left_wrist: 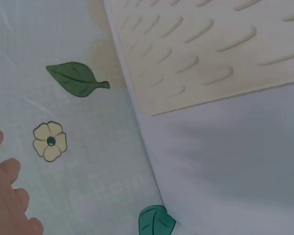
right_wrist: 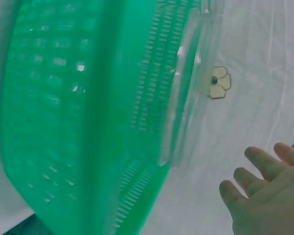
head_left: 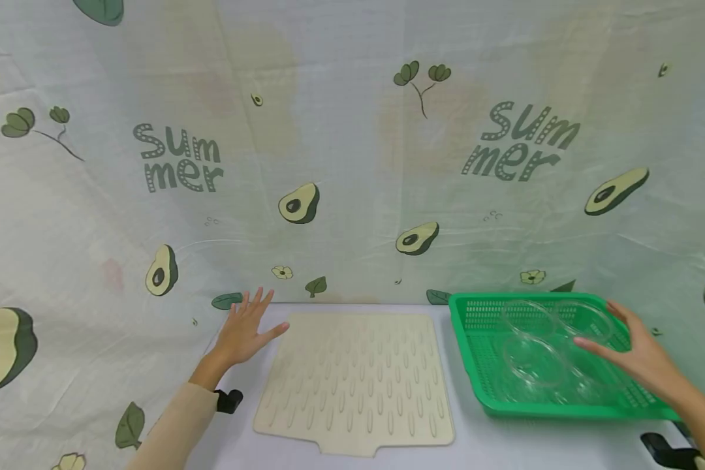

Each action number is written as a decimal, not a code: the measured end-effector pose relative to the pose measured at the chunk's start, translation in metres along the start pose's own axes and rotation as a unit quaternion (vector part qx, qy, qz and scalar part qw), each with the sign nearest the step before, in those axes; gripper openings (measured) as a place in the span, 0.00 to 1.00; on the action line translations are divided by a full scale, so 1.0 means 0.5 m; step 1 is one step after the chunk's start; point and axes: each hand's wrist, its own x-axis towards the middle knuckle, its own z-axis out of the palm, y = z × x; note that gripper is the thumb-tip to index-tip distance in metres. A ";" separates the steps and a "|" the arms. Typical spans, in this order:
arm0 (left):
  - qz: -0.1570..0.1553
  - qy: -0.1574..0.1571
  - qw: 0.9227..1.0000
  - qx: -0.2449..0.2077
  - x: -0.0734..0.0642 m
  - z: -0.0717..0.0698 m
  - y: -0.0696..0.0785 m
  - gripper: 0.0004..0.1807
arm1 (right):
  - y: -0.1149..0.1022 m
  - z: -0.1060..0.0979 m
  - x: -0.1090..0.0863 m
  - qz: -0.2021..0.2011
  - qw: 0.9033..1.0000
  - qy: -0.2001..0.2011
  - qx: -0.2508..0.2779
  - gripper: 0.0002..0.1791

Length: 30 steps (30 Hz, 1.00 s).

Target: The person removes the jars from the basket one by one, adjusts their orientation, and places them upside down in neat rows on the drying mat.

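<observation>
My left hand [head_left: 237,338] hovers with spread fingers beside the back left corner of a cream ridged mat [head_left: 352,378]. It holds nothing; in the left wrist view, fingertips of the left hand [left_wrist: 10,200] show at the left edge, apart from the mat [left_wrist: 186,103]. On the right, my right hand [head_left: 643,356] reaches over the right side of a green plastic basket [head_left: 564,411], thumb and fingers apart. Several clear cups [head_left: 534,362] stand inside the basket. In the right wrist view, the right hand [right_wrist: 272,191] has extended fingers, apart from a clear cup [right_wrist: 186,93].
A white tabletop [head_left: 229,444] lies under the mat and basket. Behind it hangs a pale cloth [head_left: 346,143] printed with avocados, leaves and lettering. The mat has a short tab [head_left: 348,447] at its front edge.
</observation>
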 end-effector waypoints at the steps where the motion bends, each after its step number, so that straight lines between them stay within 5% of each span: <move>1: 0.003 0.001 1.000 -0.002 0.000 0.000 0.004 0.50 | 0.004 0.002 -0.003 0.001 1.000 0.007 0.004 0.60; 16: 0.066 -0.019 0.994 -0.087 0.014 -0.007 0.130 0.51 | 0.063 0.026 -0.038 0.007 0.999 0.037 0.033 0.64; 30: 0.141 -0.036 0.977 -0.159 0.020 -0.004 0.227 0.47 | 0.104 0.017 -0.040 0.048 0.996 -0.062 0.036 0.64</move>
